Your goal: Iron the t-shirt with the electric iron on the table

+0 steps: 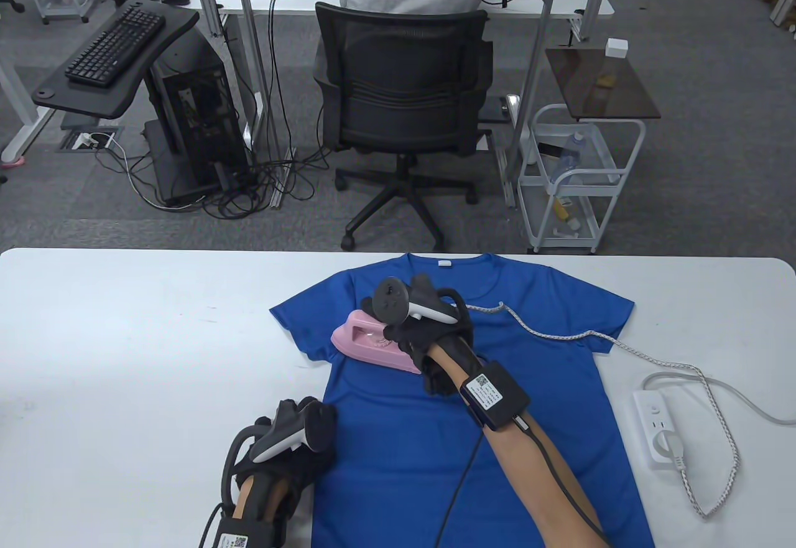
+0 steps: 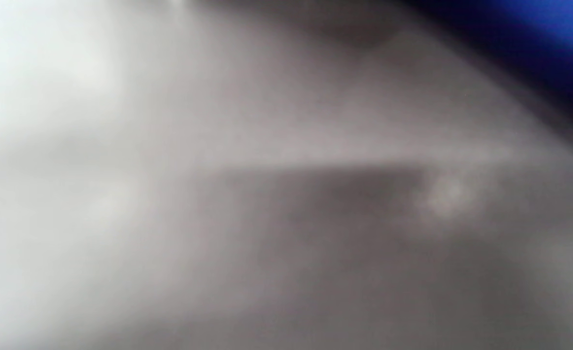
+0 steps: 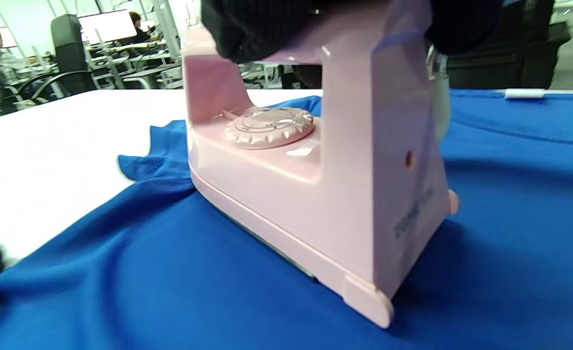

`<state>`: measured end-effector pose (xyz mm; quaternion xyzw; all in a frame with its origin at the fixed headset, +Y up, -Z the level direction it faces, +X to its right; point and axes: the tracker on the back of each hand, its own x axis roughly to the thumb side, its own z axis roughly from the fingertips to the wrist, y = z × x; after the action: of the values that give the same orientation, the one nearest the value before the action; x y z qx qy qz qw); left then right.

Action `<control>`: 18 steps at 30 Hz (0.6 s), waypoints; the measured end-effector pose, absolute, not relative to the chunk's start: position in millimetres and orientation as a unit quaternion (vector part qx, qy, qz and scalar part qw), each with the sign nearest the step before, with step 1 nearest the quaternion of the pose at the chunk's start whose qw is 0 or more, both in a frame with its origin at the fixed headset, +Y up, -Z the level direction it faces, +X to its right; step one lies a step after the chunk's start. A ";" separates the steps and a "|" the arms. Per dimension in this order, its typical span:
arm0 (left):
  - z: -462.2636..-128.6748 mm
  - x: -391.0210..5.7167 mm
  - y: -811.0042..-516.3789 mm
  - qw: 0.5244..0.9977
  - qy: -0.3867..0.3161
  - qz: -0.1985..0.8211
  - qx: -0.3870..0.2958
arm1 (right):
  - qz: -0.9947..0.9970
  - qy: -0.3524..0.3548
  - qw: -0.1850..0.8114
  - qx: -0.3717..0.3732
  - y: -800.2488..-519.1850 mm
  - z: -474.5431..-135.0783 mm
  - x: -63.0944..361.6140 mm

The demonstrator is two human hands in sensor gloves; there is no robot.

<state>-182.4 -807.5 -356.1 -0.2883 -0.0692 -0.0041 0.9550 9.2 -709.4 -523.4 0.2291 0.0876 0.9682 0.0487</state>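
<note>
Behind your wide white table (image 1: pixel 124 336) sits an office: a black mesh chair (image 1: pixel 401 94) at the top centre of the table view, a black keyboard (image 1: pixel 115 47) at upper left, a white wire trolley (image 1: pixel 575 181) at right. Your blue short-sleeved t-shirt (image 1: pixel 404 436) lies flat, face up, across the lower middle of the frame, collar toward the far edge.

Your right hand (image 1: pixel 423 324) is clenched around the handle of the small pink plastic iron (image 1: pixel 367 339), which rests soleplate-down on the shirt's chest near the sleeve on the frame's left. The right wrist view shows the iron's nose pointing at that sleeve, where the fabric bunches into folds. Your left hand (image 1: pixel 289 442) rests at the shirt's edge in the lower left of the frame; whether it presses or pinches the cloth I cannot tell, since the left wrist view is only blur.

Watch the risks. Push the nose into that bunched sleeve and you will likely press creases in. Linger in one place and the thin fabric may scorch. The braided white cord (image 1: pixel 559 333) trails over the shirt's shoulder to the white power strip (image 1: pixel 659 430) at right; a long stroke leftward could tug it taut and drag the cloth.
</note>
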 end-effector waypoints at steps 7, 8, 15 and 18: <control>-356.0 -181.4 -807.6 0.955 -0.069 -0.006 -0.288 | 0.990 0.024 0.071 0.117 -716.2 -554.1 26.8; -355.9 -181.3 -807.6 0.955 -0.069 -0.006 -0.288 | 0.992 0.020 0.070 0.104 -716.8 -557.1 29.1; -356.0 -181.0 -807.8 0.955 -0.071 -0.004 -0.289 | 0.998 -0.011 0.057 0.028 -719.0 -569.9 43.8; -356.2 -181.2 -807.7 0.954 -0.071 -0.005 -0.290 | 0.997 -0.018 0.048 0.051 -721.1 -567.1 38.2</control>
<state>-181.2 -807.7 -356.2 -0.2902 -0.0709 -0.0046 0.9543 38.2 -721.1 -567.1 0.0512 -0.0180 0.9974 0.0482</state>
